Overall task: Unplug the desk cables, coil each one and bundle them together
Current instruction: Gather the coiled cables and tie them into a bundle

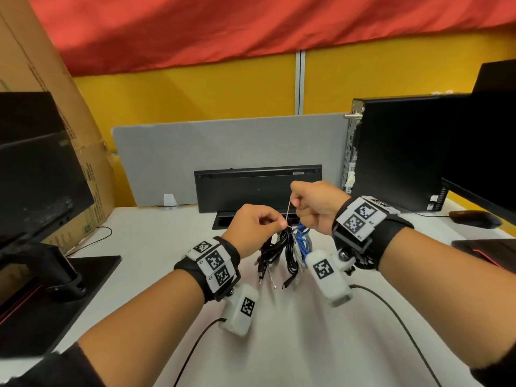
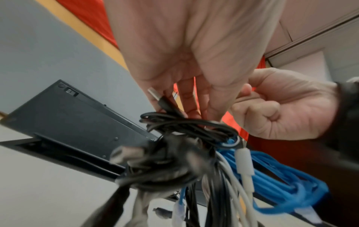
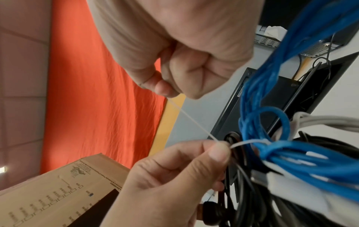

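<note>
A bundle of coiled cables [image 1: 290, 251], black, blue and grey-white, hangs above the white desk [image 1: 279, 344] between my hands. A thin white zip tie [image 3: 194, 122] loops round the bundle's top. My left hand [image 1: 258, 224] pinches the tie at its head, right against the cables [image 3: 303, 155]. My right hand [image 1: 312, 203], a little higher and to the right, is curled in a fist and pinches the tie's free tail, which runs taut between both hands. In the left wrist view the blue coil [image 2: 272, 176] and black coil [image 2: 186, 126] hang under my fingers [image 2: 186, 95].
A black desk cable box [image 1: 257, 188] stands with its lid up behind the bundle. A grey divider panel [image 1: 223, 152] stands behind it. There is a monitor [image 1: 39, 177] and cardboard box [image 1: 55, 107] at left, and a computer tower [image 1: 399, 152], monitor and mouse [image 1: 474, 219] at right.
</note>
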Demonstrator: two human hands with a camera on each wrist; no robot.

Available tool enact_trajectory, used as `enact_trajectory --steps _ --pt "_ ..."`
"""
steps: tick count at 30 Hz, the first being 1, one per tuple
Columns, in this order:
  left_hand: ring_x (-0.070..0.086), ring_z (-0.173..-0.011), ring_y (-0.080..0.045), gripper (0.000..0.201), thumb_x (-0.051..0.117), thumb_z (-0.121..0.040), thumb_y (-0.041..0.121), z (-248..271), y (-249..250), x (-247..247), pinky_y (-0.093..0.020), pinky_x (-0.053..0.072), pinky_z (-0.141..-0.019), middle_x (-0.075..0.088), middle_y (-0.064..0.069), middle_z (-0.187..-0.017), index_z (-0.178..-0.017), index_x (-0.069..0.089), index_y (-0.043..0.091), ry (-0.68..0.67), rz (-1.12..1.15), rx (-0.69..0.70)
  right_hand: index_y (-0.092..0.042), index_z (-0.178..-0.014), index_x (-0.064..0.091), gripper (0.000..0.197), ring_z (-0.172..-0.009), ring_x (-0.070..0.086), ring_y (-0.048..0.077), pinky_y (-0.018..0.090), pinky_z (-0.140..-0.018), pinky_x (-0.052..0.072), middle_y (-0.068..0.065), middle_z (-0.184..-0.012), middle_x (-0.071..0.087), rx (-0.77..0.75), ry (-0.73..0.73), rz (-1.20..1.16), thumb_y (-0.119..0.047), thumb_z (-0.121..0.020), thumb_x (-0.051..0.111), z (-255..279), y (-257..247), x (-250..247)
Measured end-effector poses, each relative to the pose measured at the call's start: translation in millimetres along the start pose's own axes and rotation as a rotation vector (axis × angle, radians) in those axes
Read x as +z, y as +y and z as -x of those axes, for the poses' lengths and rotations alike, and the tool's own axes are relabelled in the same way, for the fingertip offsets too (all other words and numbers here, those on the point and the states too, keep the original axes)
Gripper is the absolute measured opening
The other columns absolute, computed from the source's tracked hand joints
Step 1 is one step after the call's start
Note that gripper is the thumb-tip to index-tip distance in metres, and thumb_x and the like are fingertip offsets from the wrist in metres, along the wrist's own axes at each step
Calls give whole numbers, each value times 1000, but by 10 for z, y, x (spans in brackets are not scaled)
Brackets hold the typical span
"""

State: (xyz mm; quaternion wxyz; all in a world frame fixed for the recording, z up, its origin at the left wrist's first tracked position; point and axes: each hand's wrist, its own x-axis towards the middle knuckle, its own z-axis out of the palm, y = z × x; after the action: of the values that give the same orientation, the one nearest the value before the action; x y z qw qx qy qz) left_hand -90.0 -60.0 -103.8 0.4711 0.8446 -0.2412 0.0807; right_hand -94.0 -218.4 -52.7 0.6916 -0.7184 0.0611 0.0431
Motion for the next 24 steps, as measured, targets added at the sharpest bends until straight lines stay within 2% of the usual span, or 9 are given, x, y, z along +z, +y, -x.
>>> enact_trajectory --steps 1,4,7,9,13,18,22,24 --pt "61 -70 -18 7 70 -87 17 -17 11 -9 -26 53 -70 71 -6 -82 -86 75 14 -8 -26 11 -12 -54 43 25 -34 13 10 15 -34 15 -5 -41 22 -6 12 -6 -8 -79 46 -8 -14 -4" --pt "63 -71 -14 6 71 -87 19 -56 11 -30 -22 54 -69 71 0 -81 -85 76 16 -37 -89 26 -13 -51 43 27 -33 14 10 14 -34 16 -6 -40 23 -24 53 -4 -8 -77 47 -32 -43 -16" --pt "56 -60 -1 6 72 -86 18 -76 -22 -20 -12 47 -60 69 6 -75 -84 77 15 -59 -149 47 -13 -50 44 27 -33 14 11 14 -34 17 -4 -40 24 -36 88 10 -8 -76 47 -49 -34 -16" --pt "51 -52 3 8 71 -86 17 -72 -46 13 -7 41 -54 66 7 -67 -82 77 14 -73 -171 47 -13 -50 44 26 -33 15 11 15 -35 17 -4 -40 25 -48 102 53 -9 -75 48 -60 -14 -8" --pt "54 -59 1 11 68 -88 15 -55 -119 114 -8 44 -60 71 -1 -75 -83 76 10 -51 -175 23 -12 -51 47 24 -35 18 15 18 -38 20 -2 -40 28 -43 109 264 -12 -74 50 -58 -28 -35" --pt "57 -65 -3 11 68 -88 15 -96 -197 157 -5 43 -59 71 -2 -77 -82 75 9 -52 -165 -23 -13 -53 58 26 -32 27 15 19 -37 25 -3 -38 37 -61 98 602 -18 -78 54 -7 -113 -53" --pt "59 -70 -7 10 67 -88 15 -145 -279 146 -3 42 -59 71 -2 -79 -83 74 10 -56 -188 -31 -11 -62 69 19 -40 38 15 22 -39 30 -1 -50 47 -91 112 749 -17 -78 61 4 -145 -8" --pt "57 -67 -2 10 68 -88 13 -129 -357 155 -3 42 -60 68 2 -75 -80 73 11 -56 -182 -50 -9 -68 69 14 -49 47 17 24 -45 37 1 -60 55 -78 117 783 -19 -77 69 -15 -121 -2"
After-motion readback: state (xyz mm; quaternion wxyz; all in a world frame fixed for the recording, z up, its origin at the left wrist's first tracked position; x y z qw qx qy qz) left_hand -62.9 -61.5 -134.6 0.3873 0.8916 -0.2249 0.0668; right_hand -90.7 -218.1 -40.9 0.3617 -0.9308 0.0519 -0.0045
